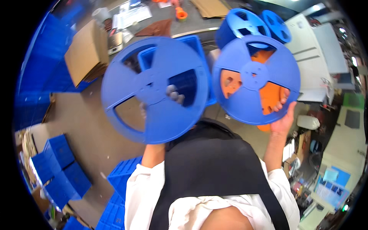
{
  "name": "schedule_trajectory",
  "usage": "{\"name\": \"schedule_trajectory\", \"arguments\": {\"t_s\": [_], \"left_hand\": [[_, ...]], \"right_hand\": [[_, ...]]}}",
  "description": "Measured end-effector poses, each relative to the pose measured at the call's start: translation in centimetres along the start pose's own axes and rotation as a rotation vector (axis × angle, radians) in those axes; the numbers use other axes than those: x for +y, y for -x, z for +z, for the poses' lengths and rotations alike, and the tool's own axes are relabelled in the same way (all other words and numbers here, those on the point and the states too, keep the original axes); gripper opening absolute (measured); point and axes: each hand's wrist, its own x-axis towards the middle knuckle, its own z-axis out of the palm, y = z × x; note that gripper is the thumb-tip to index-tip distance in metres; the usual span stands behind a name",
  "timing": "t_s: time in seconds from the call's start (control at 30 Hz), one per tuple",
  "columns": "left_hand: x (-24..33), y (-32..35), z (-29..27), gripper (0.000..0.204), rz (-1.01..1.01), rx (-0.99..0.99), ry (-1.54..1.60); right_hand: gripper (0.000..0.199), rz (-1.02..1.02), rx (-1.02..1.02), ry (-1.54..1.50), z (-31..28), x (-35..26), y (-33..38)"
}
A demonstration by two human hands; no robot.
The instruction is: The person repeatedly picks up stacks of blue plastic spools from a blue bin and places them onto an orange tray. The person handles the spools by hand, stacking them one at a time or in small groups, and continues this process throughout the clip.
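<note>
A large blue plastic reel (165,120) is raised in front of my chest on the left. My left hand (175,95) grips it from behind, its fingers showing through the cut-outs. On the right, a second blue reel (245,101) is held up at its lower right edge by my right hand (283,117), with fingertips curled through an opening. Both reels face me, side by side with a narrow gap between them. Behind the left reel is a blue bin (196,43), mostly hidden. An orange thing with holes (270,100) shows through the right reel's openings.
More blue reels (251,28) stand at the back right, beside a white panel (306,46). On the grey worktop (199,23) are papers, a scale (115,42) and an orange tool (181,14). Flattened cardboard (86,57) leans left; blue crates (65,168) stand on the floor.
</note>
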Motion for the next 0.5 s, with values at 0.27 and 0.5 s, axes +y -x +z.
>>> {"name": "schedule_trajectory", "arguments": {"t_s": [0.27, 0.5], "left_hand": [[3.7, 0.6, -1.7, 0.073, 0.037, -0.235, -0.151], [3.0, 0.4, -1.1, 0.075, 0.071, -0.282, -0.181]], "right_hand": [[0.057, 0.038, -0.193, -0.324, -2.6, -1.6, -0.7], [0.056, 0.109, -0.235, -0.499, -1.6, -1.1, -1.0]]}}
